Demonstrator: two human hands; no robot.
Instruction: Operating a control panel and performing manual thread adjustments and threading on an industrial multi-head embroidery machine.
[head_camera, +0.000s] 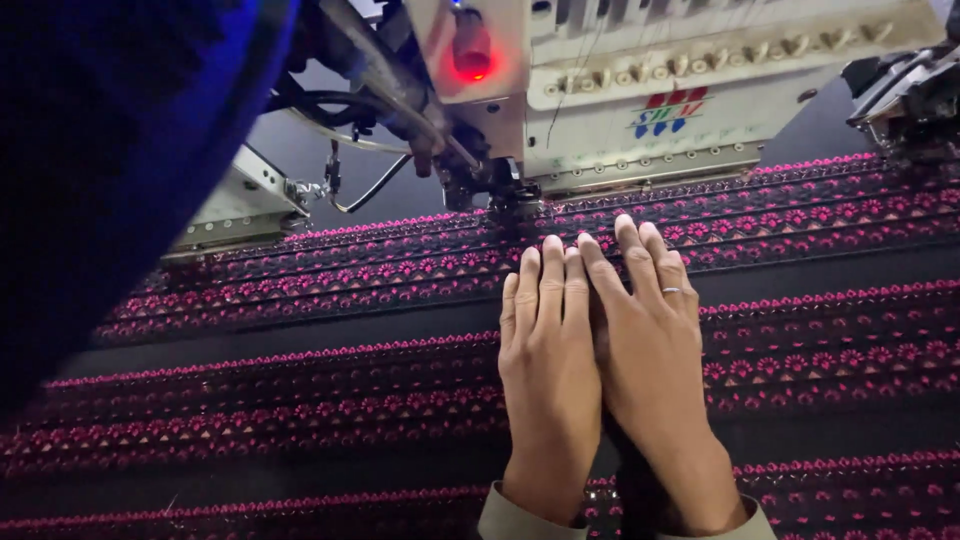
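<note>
Fabric, dark with pink embroidered bands of flowers and triangles, is stretching across the whole scene from left to right and running under both of my hands, reaching from the near edge out to the far side, where it is passing beneath the embroidery machine. It is lying flat, and my fingers are resting on top of it, just near of the needle area.

Looming over the far part of the cloth is the cream-coloured embroidery machine head, with a red light glowing on its left part. Dark cables are looping away from it to the left. A blue blur is filling the left of the view; I cannot tell what it is.

My right hand is lying palm down on the fabric, its fingers held straight and pressed close together, pointing far toward the machine's foot. A thin ring is sitting on one of them. My left hand is lying flat just beside it, touching it along the inner edge, its fingers also straight and pressed together, the tips stopping a little nearer than those of the right. Neither hand is pinching or gripping the cloth; both are only pressing on it.
</note>
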